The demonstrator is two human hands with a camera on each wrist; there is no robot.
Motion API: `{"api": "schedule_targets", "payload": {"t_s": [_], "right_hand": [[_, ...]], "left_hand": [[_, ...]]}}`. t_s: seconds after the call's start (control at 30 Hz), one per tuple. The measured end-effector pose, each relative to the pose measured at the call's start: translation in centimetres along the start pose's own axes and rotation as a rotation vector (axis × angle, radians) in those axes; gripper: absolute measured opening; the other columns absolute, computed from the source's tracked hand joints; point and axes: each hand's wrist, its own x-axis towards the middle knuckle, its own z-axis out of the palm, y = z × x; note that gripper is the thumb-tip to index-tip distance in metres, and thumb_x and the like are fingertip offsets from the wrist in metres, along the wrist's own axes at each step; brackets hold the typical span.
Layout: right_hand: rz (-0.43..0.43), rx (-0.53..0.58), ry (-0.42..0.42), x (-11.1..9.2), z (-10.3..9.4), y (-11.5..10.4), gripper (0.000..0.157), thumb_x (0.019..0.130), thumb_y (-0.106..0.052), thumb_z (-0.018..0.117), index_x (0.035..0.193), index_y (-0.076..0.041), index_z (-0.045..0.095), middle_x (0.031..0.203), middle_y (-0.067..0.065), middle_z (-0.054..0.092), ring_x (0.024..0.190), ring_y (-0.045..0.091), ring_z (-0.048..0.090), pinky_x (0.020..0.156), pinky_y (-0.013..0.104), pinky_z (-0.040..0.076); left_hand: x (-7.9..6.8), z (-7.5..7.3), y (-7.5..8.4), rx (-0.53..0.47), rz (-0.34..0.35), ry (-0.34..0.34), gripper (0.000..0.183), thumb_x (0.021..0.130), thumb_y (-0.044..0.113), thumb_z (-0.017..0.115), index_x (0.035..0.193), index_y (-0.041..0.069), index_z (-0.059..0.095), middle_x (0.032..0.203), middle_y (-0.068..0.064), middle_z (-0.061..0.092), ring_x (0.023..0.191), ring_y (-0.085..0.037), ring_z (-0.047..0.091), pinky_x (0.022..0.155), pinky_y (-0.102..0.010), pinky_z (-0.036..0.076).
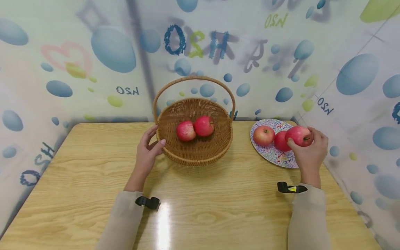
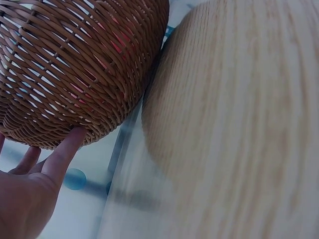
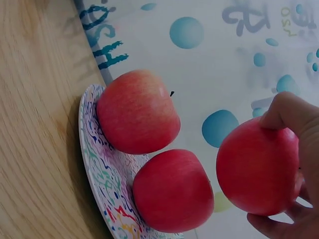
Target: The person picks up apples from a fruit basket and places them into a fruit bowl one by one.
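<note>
A brown wicker basket point(image 1: 200, 152) with an arched handle stands at the back of the table, and two red apples point(image 1: 185, 131) lie side by side in it. My left hand point(image 1: 147, 146) holds the basket's left rim, thumb over the edge and fingers along the outside. Over at the right, my right hand point(image 1: 312, 154) grips a red apple point(image 3: 256, 169) between thumb and fingers, raised above a patterned plate point(image 1: 275, 159). Two more apples rest on that plate: a paler one point(image 3: 137, 112) at its left and a deep red one point(image 3: 172, 191) beside it.
The light wooden table point(image 1: 212, 201) runs up to a wall covering point(image 1: 125, 93) printed with blue and green drops and letters. Another printed wall point(image 1: 359, 132) borders the table on the right, close to the plate.
</note>
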Motion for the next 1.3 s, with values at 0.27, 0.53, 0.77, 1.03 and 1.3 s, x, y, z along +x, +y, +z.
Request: {"api": "schedule_targets", "payload": {"t_s": [0.27,0.53,0.77,1.03,1.3], "right_hand": [[0.132,0.085,0.021,0.7,-0.6,0.8,0.075,0.086,-0.030,0.076,0.152,-0.023,0.042,0.155,0.000,0.047,0.140,0.017,0.043,0.116,0.039,0.044],[0.250,0.069,0.007,1.0,-0.5,2.1,0.071,0.088,-0.032,0.073,0.152,-0.026,0.043,0.156,-0.003,0.047,0.137,0.016,0.043,0.115,0.039,0.045],[0.241,0.033,0.113,1.2,-0.5,3.6,0.066,0.086,-0.031,0.073,0.148,-0.020,0.053,0.152,0.004,0.043,0.141,0.016,0.037,0.116,0.035,0.043],[0.253,-0.004,0.088,1.6,-0.4,4.8,0.068,0.087,-0.034,0.070,0.150,-0.017,0.051,0.152,0.009,0.045,0.140,0.023,0.037,0.117,0.041,0.039],[0.375,0.053,0.016,2.0,-0.6,5.5,0.072,0.091,-0.034,0.071,0.155,-0.016,0.044,0.158,0.008,0.042,0.146,0.023,0.036,0.123,0.035,0.032]], "left_hand": [[-0.1,0.0,0.1,-0.004,0.003,0.008,0.060,0.102,0.016,0.059,0.157,0.018,0.036,0.164,-0.010,0.029,0.140,-0.042,0.046,0.077,-0.017,0.057],[-0.1,0.0,0.1,0.007,-0.009,0.013,0.060,0.101,0.017,0.060,0.156,0.020,0.036,0.165,-0.010,0.028,0.141,-0.041,0.046,0.077,-0.017,0.057],[-0.1,0.0,0.1,0.006,-0.007,0.005,0.060,0.101,0.018,0.060,0.156,0.020,0.036,0.166,-0.011,0.026,0.142,-0.041,0.044,0.079,-0.017,0.057],[-0.2,0.0,0.2,0.025,-0.003,0.007,0.060,0.102,0.018,0.059,0.157,0.020,0.036,0.166,-0.011,0.027,0.143,-0.041,0.044,0.079,-0.017,0.056],[-0.1,0.1,0.2,0.025,-0.002,0.009,0.059,0.101,0.018,0.060,0.156,0.019,0.037,0.165,-0.011,0.028,0.141,-0.041,0.046,0.077,-0.017,0.057]]}}
